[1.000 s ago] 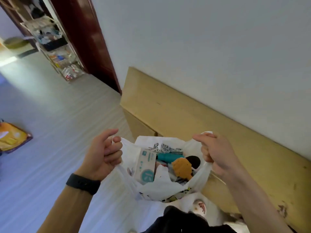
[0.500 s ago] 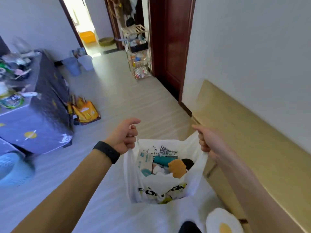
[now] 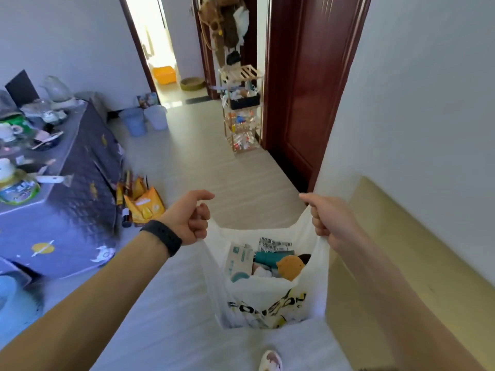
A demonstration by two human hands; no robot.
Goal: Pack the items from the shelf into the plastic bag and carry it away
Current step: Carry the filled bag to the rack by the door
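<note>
Plastic bag (image 3: 265, 298) hangs packed and open-mouthed above the floor (image 3: 203, 167), left hand (image 3: 191, 219) clenched round one handle, right hand (image 3: 329, 220) round the other. The thin handles may stretch or tear under the load; a tilt could spill the box (image 3: 238, 257) near its left rim.

Open floor (image 3: 203, 170) ahead between covered desk (image 3: 80, 210) left and wooden panel (image 3: 415, 250) right; orange bags (image 3: 143, 204) on floor beside desk, shelf rack (image 3: 242, 111) beside dark door (image 3: 302, 89).
</note>
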